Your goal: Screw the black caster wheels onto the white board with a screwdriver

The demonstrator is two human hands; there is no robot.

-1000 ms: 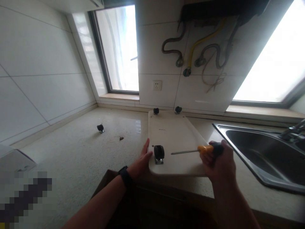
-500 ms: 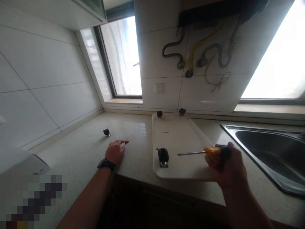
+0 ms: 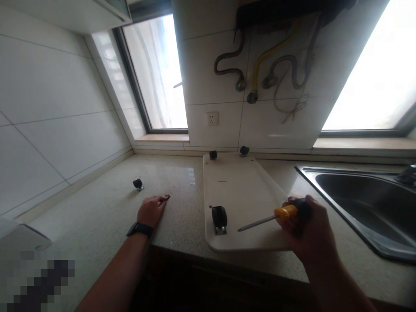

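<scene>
My left hand [image 3: 151, 210] rests on the counter, its fingertips closed on a few tiny dark pieces that look like screws [image 3: 167, 197]. My right hand [image 3: 308, 227] grips a screwdriver [image 3: 286, 212] by its yellow-and-black handle. Its metal shaft points left over a white board [image 3: 243, 195] with rounded corners. On the board's near left corner stands a black caster [image 3: 219, 218] with a metal plate, just left of the screwdriver tip and apart from it. Two more casters, one at the far left [image 3: 212, 154] and one at the far right [image 3: 244, 151], stand on the board's back corners.
A loose caster [image 3: 138, 184] lies on the speckled counter [image 3: 175, 173] beyond my left hand. To the right is a steel sink [image 3: 354, 216]. A white box [image 3: 22, 236] sits at the left edge. Hoses [image 3: 260, 65] hang on the tiled wall behind.
The screwdriver tip has swung down and toward me, nearer the front caster's plate. My left fingers have closed in on the small pieces. The whole view has shifted slightly.
</scene>
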